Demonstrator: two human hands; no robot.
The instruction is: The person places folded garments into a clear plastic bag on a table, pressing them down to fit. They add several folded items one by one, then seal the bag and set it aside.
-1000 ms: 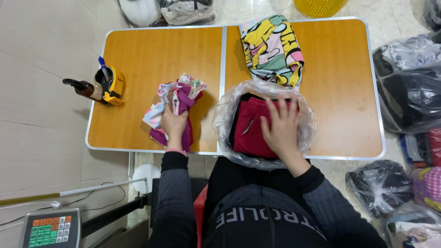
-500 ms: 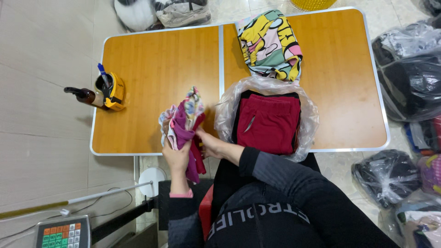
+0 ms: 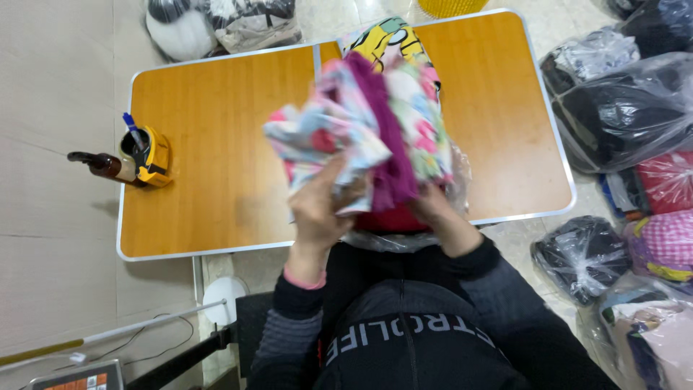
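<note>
My left hand (image 3: 321, 209) and my right hand (image 3: 433, 206) both grip a bunched floral and purple garment (image 3: 368, 130), lifted close to the camera above the orange folding table (image 3: 224, 173). Beneath it a red garment in a clear plastic bag (image 3: 393, 224) lies at the table's near edge, mostly hidden. A colourful cartoon-print bag (image 3: 386, 36) sits at the table's far side, partly covered by the raised garment.
A yellow tape dispenser with a blue pen and a dark bottle (image 3: 137, 159) stands at the table's left end. Several plastic-bagged bundles of clothes (image 3: 621, 115) are piled on the floor to the right. A scale display (image 3: 76, 377) shows bottom left.
My right hand left the red bagged garment and joined the left on the floral garment, which rose from the table up toward the camera.
</note>
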